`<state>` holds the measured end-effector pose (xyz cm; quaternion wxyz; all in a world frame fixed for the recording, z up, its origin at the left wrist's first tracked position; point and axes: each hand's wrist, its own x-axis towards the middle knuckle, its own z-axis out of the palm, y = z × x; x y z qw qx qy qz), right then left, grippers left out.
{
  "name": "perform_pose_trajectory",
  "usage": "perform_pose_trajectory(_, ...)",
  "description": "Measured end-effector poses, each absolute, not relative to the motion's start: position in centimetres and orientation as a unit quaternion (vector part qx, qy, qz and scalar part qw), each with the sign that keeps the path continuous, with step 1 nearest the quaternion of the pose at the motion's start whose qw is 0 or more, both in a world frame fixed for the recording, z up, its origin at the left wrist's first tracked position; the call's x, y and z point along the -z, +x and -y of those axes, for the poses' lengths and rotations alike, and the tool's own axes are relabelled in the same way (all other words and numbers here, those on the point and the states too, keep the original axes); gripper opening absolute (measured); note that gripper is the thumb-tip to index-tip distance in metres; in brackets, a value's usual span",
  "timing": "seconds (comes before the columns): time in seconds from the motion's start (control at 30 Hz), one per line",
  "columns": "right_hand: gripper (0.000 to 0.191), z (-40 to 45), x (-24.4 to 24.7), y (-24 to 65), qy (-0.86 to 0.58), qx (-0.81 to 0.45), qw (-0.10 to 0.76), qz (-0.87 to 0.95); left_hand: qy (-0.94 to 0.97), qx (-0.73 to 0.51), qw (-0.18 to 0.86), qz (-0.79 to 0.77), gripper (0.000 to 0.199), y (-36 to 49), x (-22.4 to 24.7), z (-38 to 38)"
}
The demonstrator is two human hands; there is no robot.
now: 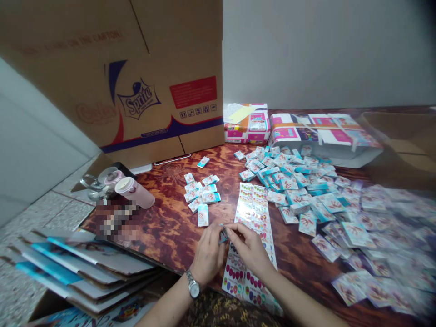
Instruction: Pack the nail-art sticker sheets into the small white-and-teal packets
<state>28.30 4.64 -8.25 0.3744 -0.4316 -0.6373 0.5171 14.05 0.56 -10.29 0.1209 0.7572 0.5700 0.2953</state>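
My left hand [207, 254], with a wristwatch [193, 286], and my right hand [248, 247] meet over the middle of the wood-patterned table [170, 190]. Their fingertips pinch a small teal-and-white packet [223, 234], partly hidden by my fingers. Just right of my hands lies a long printed sheet of colourful labels [254, 213], which runs under my right wrist. A small group of similar packets [200, 193] lies to the left and ahead. A large scattered heap of them [299, 190] spreads across the right side.
A large Sprite cardboard carton [136, 81] stands at the back left. Flattened cartons [78, 268] are stacked at the lower left. A pink tumbler [134, 193] and a glass object [93, 186] stand near the table's left edge. Bundled printed packs [323, 134] lie at the back.
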Motion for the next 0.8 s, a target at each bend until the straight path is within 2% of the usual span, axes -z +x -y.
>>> perform_pose_trajectory(0.17,0.019,-4.9,9.6,27.7,-0.445,-0.563,0.388,0.579,0.744,-0.305,0.124,-0.581,0.04,14.4,10.0,-0.4)
perform_pose_trajectory(0.43,0.013,-4.6,8.9,27.5,-0.489,-0.445,0.365,0.656,0.721,-0.321,0.076,-0.609,0.042,14.5,11.0,-0.2)
perform_pose_trajectory(0.6,0.019,-4.2,7.9,27.4,-0.462,-0.378,0.365,0.714,0.713,-0.321,0.093,-0.617,0.048,14.4,11.3,-0.2)
perform_pose_trajectory(0.7,0.02,-4.1,7.7,27.4,-0.461,-0.371,0.364,0.719,0.703,-0.327,0.119,-0.621,0.049,14.3,11.4,-0.2)
perform_pose_trajectory(0.8,0.017,-4.3,7.7,27.6,-0.467,-0.387,0.355,0.712,0.707,-0.342,0.095,-0.612,0.05,14.2,11.6,-0.1)
